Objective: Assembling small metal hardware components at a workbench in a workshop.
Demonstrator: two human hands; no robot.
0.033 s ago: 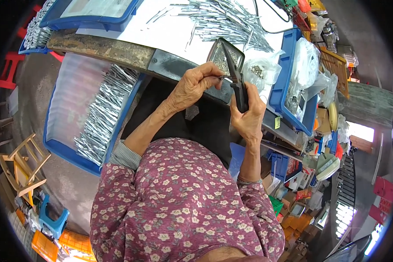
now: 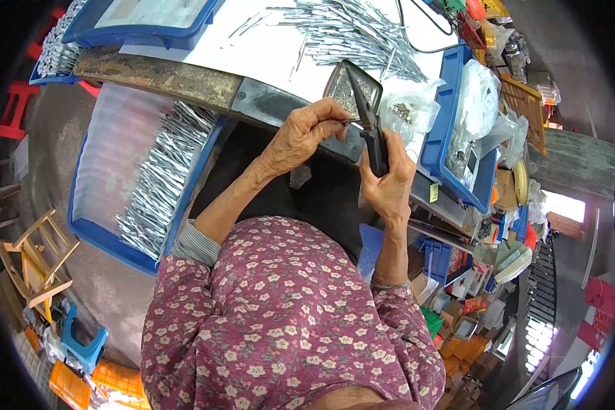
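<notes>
My right hand (image 2: 391,179) is wrapped round the black handles of long-nose pliers (image 2: 363,102), whose dark tapering jaws point up and away. Close to its left, my left hand (image 2: 313,127) is closed in a pinch on a thin dark metal piece (image 2: 352,121). The piece reaches the pliers near their pivot; how it sits against them is too small to tell. Just beyond both hands, a small dark-rimmed tray (image 2: 337,87) of tiny metal parts lies on the table. A large pile of slim silvery metal pieces (image 2: 352,34) is spread on the white tabletop behind it.
A clear plastic bag (image 2: 417,109) with small parts lies right of the pliers, beside a blue crate (image 2: 430,147) of bags. The worn table edge (image 2: 178,80) runs before me. Below it at left stands a blue tray (image 2: 82,229) with more silvery pieces.
</notes>
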